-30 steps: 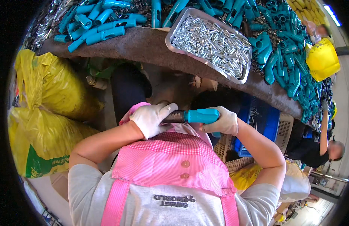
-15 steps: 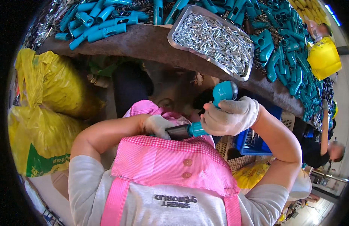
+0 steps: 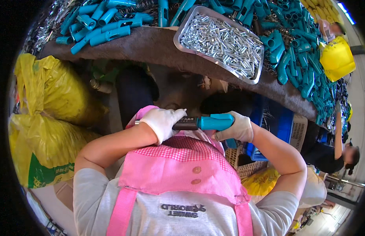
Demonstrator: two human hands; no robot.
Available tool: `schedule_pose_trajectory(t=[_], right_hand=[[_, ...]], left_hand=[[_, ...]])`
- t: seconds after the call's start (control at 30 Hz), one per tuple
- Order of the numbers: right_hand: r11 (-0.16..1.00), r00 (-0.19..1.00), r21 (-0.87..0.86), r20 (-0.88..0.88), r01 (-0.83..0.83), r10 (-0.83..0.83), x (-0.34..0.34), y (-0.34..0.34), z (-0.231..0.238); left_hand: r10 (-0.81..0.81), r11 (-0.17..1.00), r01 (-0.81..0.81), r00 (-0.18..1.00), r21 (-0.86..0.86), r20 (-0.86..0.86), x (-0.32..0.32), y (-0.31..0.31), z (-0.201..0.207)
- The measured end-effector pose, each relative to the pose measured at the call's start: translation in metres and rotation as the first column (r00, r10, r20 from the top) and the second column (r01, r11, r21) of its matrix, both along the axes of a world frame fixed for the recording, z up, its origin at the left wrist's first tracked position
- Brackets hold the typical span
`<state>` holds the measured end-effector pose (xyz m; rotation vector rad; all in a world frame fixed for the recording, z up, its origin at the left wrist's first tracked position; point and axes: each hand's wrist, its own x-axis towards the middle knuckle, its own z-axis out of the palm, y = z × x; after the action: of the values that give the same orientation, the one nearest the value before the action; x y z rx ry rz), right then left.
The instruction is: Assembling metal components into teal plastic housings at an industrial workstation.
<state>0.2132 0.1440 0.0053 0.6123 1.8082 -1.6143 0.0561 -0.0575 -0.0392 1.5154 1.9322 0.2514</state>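
Note:
In front of my pink apron (image 3: pixel 170 169) lies a tube-shaped tool with a black section (image 3: pixel 185 124) and a teal section (image 3: pixel 212 122), held roughly level. My left hand (image 3: pixel 161 122), in a white glove, is closed at the black end. My right hand (image 3: pixel 239 128), gloved as well, wraps round the teal end, which it partly hides. A further bit of teal (image 3: pixel 231 143) shows just below the right hand; whether it belongs to the same tool I cannot tell.
A metal tray (image 3: pixel 222 47) of short silver pins sits at the bench edge (image 3: pixel 151 43). Teal plastic parts (image 3: pixel 107 33) are heaped on both sides of it. Yellow sacks (image 3: pixel 58 90) stand at left, a blue crate (image 3: pixel 283 126) at right. Another person (image 3: pixel 328 149) works at far right.
The tool has turned, so its rounded teal end no longer points up. My right hand has moved down, and my left hand has come up over the black end.

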Motion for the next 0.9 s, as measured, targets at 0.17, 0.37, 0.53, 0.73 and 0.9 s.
schedule_pose_trajectory(t=[0.17, 0.37, 0.53, 0.73, 0.9], right_hand=[[0.971, 0.99, -0.202, -0.036, 0.128, -0.138, -0.009, 0.001, 0.001], [0.992, 0.995, 0.125, -0.088, -0.033, 0.044, -0.017, -0.004, 0.003], [0.635, 0.478, 0.758, -0.508, -0.146, 0.716, -0.025, 0.012, 0.021], [0.114, -0.25, 0.947, -0.037, 0.3, 0.968, -0.047, 0.007, 0.056], [0.105, -0.442, 0.84, 0.17, 0.532, 0.881, -0.047, 0.015, 0.053]], left_hand=[[0.147, 0.854, -0.029, 0.971, 0.52, -0.188, -0.012, -0.009, -0.01], [0.114, 0.853, 0.002, 0.975, 0.521, -0.189, -0.019, -0.013, -0.031], [-0.058, 0.997, 0.067, 0.979, -0.042, 0.195, -0.025, 0.004, 0.015], [-0.158, 0.964, 0.263, 0.483, 0.029, 0.861, -0.012, -0.002, -0.04], [-0.288, 0.853, 0.489, 0.152, 0.181, 0.946, 0.004, 0.016, -0.078]])
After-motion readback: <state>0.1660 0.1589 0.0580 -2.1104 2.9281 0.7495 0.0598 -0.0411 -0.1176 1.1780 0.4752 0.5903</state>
